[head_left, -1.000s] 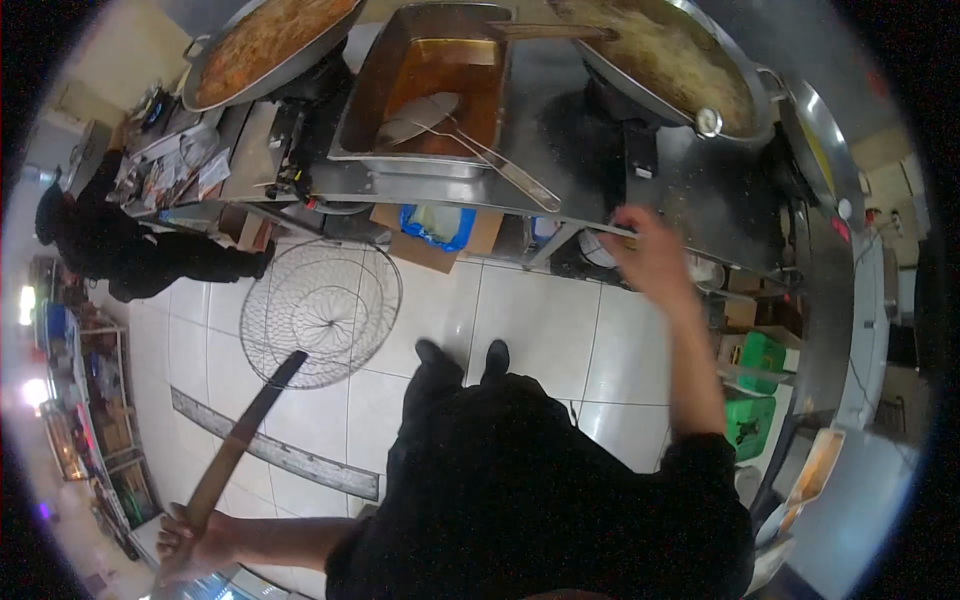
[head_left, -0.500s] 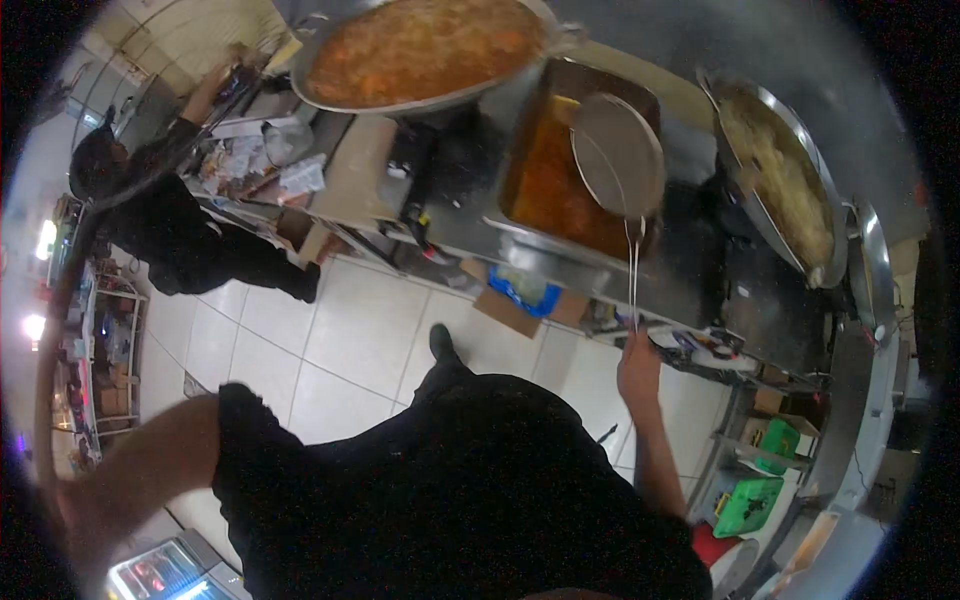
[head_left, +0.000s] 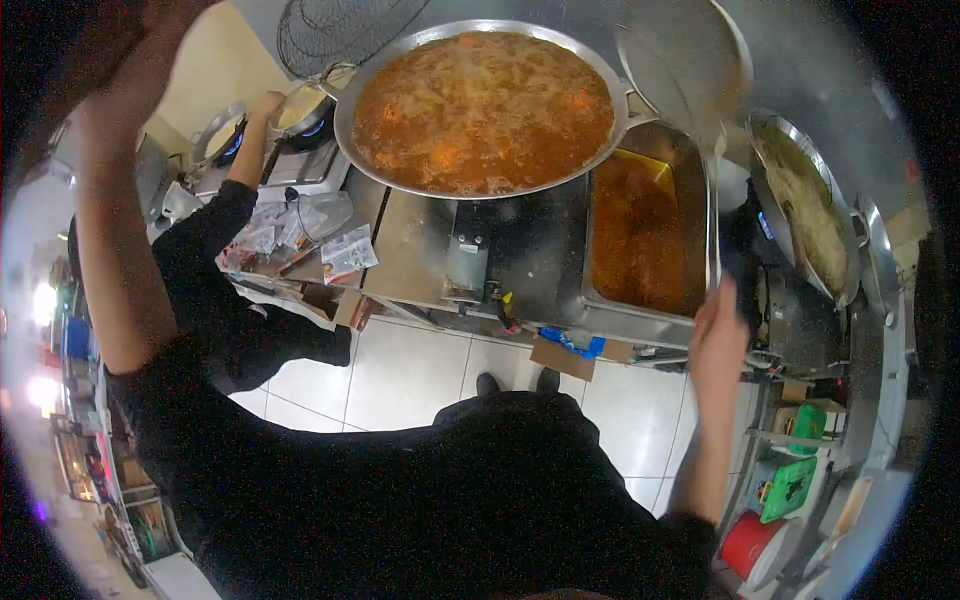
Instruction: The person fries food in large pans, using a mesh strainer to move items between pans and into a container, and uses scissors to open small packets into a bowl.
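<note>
The round strainer [head_left: 690, 55] is at the far right of the big pan [head_left: 346, 115]. The right hand [head_left: 718, 322], near and right of the pan, wraps around the strainer's handle, which points away from the person. The left hand [head_left: 135, 65], well left of the pan, is too blurry to tell if its fingers are spread or curled. The wire basket [head_left: 340, 38] is behind the pan's left side.
</note>
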Tool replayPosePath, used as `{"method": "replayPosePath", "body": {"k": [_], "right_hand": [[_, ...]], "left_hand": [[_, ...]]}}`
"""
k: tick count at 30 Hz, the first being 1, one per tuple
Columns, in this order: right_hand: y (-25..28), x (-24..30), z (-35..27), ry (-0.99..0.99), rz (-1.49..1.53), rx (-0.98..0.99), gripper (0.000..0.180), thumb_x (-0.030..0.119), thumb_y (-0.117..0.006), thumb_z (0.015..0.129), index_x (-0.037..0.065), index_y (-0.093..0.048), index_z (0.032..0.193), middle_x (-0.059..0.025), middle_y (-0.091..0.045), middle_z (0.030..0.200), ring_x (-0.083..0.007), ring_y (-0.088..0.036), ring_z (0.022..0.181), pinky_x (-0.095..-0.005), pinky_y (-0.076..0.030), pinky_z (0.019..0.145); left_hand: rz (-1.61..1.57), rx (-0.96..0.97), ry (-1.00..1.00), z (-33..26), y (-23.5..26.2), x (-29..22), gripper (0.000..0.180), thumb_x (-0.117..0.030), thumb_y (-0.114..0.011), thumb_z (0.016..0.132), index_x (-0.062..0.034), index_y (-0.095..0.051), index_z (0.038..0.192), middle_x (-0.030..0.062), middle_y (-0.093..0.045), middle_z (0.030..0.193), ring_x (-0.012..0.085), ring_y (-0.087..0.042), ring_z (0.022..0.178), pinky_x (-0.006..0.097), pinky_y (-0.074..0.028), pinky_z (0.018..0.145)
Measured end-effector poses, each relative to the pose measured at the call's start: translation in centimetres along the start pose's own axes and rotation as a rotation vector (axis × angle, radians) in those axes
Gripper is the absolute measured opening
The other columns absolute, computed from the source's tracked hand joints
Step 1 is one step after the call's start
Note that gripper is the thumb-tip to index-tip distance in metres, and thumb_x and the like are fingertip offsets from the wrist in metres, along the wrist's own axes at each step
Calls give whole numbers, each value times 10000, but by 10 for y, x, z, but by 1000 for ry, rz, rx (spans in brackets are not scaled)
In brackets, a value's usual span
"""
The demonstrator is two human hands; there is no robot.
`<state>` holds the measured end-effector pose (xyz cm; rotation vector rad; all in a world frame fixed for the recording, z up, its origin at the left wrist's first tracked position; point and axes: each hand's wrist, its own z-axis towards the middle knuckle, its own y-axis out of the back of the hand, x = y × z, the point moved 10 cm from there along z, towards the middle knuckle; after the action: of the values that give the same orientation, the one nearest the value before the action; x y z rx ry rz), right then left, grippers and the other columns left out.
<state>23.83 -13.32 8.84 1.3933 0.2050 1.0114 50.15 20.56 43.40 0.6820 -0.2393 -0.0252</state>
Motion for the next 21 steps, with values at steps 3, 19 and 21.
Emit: {"method": "replayPosePath", "body": {"k": [3, 19, 21], "right_hand": [[40, 36, 70, 68, -183, -99, 423, 21, -580, 844, 69, -540, 1262, -243, -653, 796, -437, -642, 754, -530, -503, 660], [-85, 119, 185, -23, 198, 670, 184, 114, -484, 934, 6, -631, 909, -20, -493, 552, -99, -426, 407, -266, -331, 367], [-105, 121, 187, -55, 240, 646, 163, 124, -487, 936, 26, -607, 886, -7, -480, 552, -91, -408, 401, -260, -311, 362]], "left_hand": [[-466, -44, -98, -2, -98, 21, 394, 39, -686, 850, -123, -380, 661, 4, -419, 657, 133, -463, 637, 326, -527, 710], [-549, -960, 610, -164, -14, 126, 111, 15, -647, 893, -64, -599, 952, 65, -582, 867, 213, -626, 907, 458, -578, 830], [-497, -1001, 648, -173, -11, 125, 95, -28, -647, 907, -85, -579, 939, 77, -589, 882, 229, -635, 888, 452, -578, 830]]}}
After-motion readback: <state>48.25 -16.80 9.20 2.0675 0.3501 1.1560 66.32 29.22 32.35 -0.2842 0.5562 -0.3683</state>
